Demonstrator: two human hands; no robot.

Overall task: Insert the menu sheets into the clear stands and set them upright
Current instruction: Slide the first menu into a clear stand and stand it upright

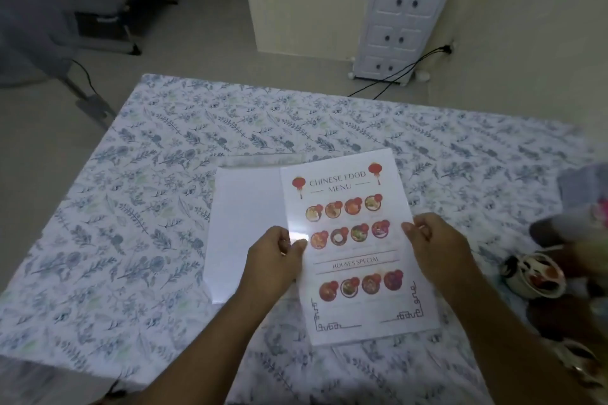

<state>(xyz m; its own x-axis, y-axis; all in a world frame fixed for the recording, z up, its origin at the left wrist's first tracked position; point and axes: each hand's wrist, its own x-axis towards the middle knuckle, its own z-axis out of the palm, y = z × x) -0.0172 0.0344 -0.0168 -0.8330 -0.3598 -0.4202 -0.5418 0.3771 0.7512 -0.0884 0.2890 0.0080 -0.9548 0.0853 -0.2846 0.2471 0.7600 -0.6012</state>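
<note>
Gripping the menu sheet (357,240) by its side edges, left hand (276,256) and right hand (434,246) pinch it above the floral tablecloth (131,207), beside a blank sheet (243,223).

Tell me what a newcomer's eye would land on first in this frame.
First the Chinese food menu sheet, bright at centre on the floral tablecloth, gripped at its sides by the left hand and right hand. A blank white sheet lies partly beneath it on the left. Blurred cups crowd the right edge.
</note>
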